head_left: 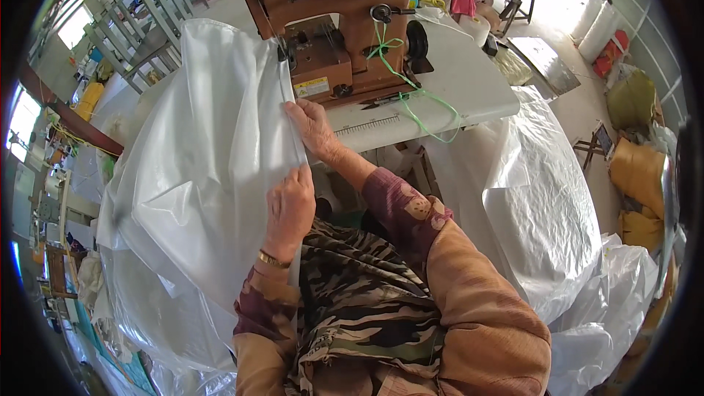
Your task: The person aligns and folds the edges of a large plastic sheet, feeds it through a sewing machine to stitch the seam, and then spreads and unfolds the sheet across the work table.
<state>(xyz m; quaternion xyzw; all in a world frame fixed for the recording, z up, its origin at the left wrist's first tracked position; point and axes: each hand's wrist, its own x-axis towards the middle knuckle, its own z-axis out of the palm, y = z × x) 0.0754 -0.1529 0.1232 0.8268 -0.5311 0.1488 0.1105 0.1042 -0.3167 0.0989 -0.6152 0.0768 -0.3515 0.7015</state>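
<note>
A large sheet of shiny white plastic fabric [213, 132] hangs in folds on the left, its right edge running up to the needle side of a brown sewing machine [323, 0]. My right hand [312, 127] pinches that edge just below the machine's bed. Lower down, nearer my body, my left hand [290, 207] grips the same edge, with a gold-coloured band on its wrist. The fingers of both hands are closed on the fabric. Some fingertips are hidden behind the hands and folds.
Green string [411, 81] trails from the machine over the white table [469, 81], which has a ruler strip [367, 126] along its front. More white plastic fabric [543, 205] is heaped at the right. Metal racks [147, 37] stand at the back left; yellow-brown bundles [636, 176] lie far right.
</note>
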